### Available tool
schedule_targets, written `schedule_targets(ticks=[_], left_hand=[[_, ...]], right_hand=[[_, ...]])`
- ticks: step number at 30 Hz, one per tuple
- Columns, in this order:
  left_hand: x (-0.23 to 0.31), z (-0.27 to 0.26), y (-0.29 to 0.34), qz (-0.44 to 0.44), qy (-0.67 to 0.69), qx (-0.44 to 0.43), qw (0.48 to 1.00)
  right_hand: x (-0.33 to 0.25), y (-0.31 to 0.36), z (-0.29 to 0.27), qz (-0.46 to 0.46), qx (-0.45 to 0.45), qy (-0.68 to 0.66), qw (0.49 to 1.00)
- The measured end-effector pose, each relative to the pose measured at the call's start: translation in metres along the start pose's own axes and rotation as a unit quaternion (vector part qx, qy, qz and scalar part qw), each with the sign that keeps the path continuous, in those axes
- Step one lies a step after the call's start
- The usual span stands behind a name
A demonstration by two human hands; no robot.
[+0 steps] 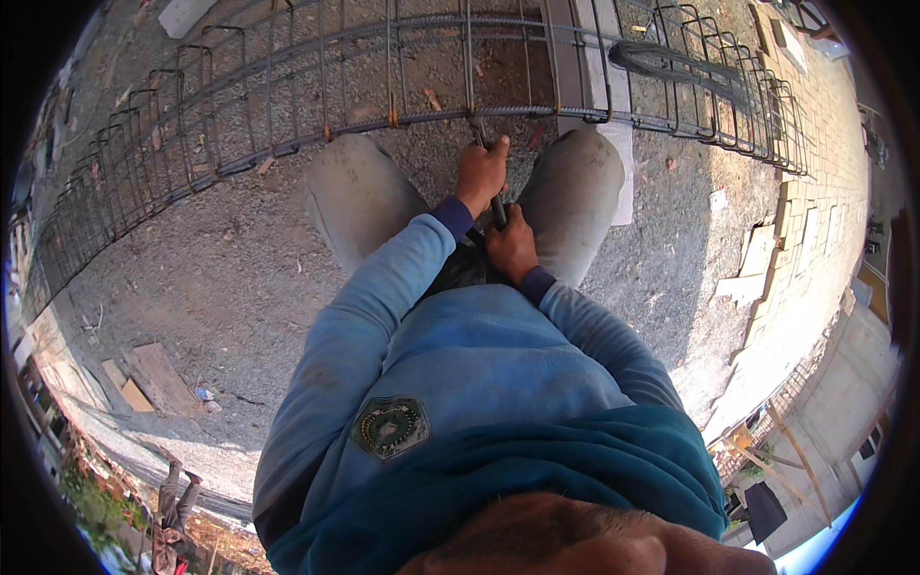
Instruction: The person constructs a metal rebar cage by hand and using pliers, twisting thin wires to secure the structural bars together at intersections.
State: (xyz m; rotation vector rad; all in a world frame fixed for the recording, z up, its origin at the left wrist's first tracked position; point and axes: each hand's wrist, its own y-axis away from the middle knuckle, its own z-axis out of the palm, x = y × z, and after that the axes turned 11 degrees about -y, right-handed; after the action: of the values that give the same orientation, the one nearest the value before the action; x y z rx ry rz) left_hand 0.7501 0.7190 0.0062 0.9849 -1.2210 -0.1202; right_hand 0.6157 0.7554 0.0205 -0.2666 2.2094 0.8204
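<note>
A long cage of steel reinforcing bars (436,116) with square stirrups runs across the top, just beyond my knees. Close in front of my body, my left hand (482,172) is closed around the far part of a dark tool (498,213), thumb up, and a thin metal end points at the near bar. Lower and to the right, my right hand (513,244) grips the tool's black handle end. Two handles seem to show, as on pincers, but the jaws are hidden. Whether the tip touches the bar, I cannot tell.
A coil of thin wire (661,59) hangs on the cage at the right. Pale boards (621,172) lie under the cage beside my right knee. Flat wood pieces (158,379) rest on gravel at left. Broken slabs (752,264) edge paving at right. Another person (168,522) is at lower left.
</note>
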Motion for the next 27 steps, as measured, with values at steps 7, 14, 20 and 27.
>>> schedule_targets(ticks=[7,14,20,27], left_hand=[[0.000,-0.033,0.012,-0.033,0.259,-0.186,0.947],[0.003,-0.038,0.005,-0.092,0.348,-0.350,0.865],[-0.001,-0.038,0.003,-0.097,0.306,-0.332,0.887],[0.009,-0.034,0.010,-0.115,0.280,-0.275,0.912]], right_hand=[[-0.049,0.007,-0.029,0.302,-0.292,-0.568,0.708],[-0.041,0.001,-0.028,0.295,-0.372,-0.600,0.644],[-0.032,-0.009,-0.015,0.327,-0.378,-0.580,0.643],[-0.042,-0.008,-0.018,0.349,-0.360,-0.564,0.656]])
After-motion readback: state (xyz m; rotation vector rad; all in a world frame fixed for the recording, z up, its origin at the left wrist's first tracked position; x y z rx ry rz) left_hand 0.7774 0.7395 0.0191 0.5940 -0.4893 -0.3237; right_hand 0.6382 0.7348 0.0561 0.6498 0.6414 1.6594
